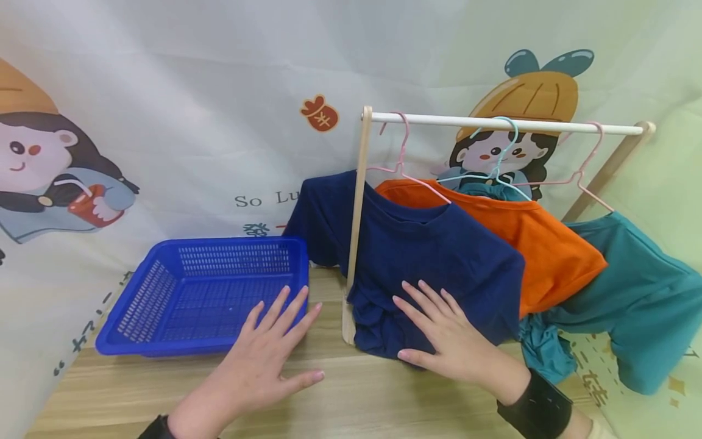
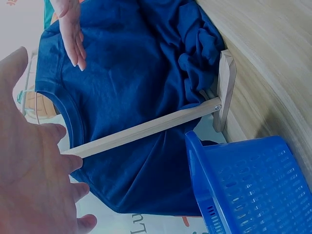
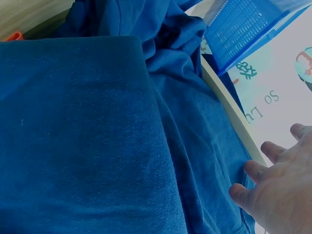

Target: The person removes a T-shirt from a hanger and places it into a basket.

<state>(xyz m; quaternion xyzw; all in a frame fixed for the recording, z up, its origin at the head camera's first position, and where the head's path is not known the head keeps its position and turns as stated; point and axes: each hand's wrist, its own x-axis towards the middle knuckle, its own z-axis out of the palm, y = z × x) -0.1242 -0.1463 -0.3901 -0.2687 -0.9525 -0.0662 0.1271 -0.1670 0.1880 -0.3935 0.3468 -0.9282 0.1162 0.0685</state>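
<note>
Three shirts hang on a small rack with a white rail (image 1: 439, 121) and wooden legs. Nearest is a navy shirt (image 1: 439, 256) on a pink hanger (image 1: 403, 164); behind it come an orange shirt (image 1: 510, 225) on a light blue hanger (image 1: 496, 164) and a teal shirt (image 1: 631, 274) on another pink hanger (image 1: 581, 171). My right hand (image 1: 446, 335), fingers spread, is in front of the navy shirt and holds nothing. With its fingers fanned out, my left hand (image 1: 269, 353) hovers by the near right corner of a blue plastic basket (image 1: 131, 347), also holding nothing.
The basket, with no items showing inside, stands left of the rack on a wood-grain table (image 1: 340, 396). A printed cloth (image 1: 219, 110) hangs behind everything. The rack's wooden left leg (image 1: 358, 201) rises between the basket and most of the navy shirt.
</note>
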